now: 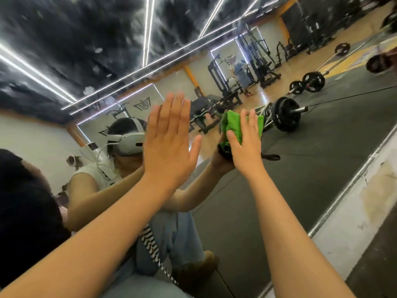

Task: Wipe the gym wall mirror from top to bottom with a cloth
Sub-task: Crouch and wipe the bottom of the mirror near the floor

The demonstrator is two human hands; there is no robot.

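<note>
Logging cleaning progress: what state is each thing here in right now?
mirror: upright, upper part cloudy; dirt or blur, cannot tell.
cloth: bunched, pinned against the mirror.
left hand: open, flat against the mirror.
right hand: laid over the cloth, pressing it to the glass.

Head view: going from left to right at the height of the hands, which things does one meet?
Reflected headset → left hand → green cloth, pressed by the right hand → barbell plate in the reflection → mirror's metal edge.

Wall emblems [142, 103]: angular black logos, reflected at 11 o'clock; no legible letters.
Weight plate [285, 114]: pale markings, 2 o'clock; too blurred to read.
</note>
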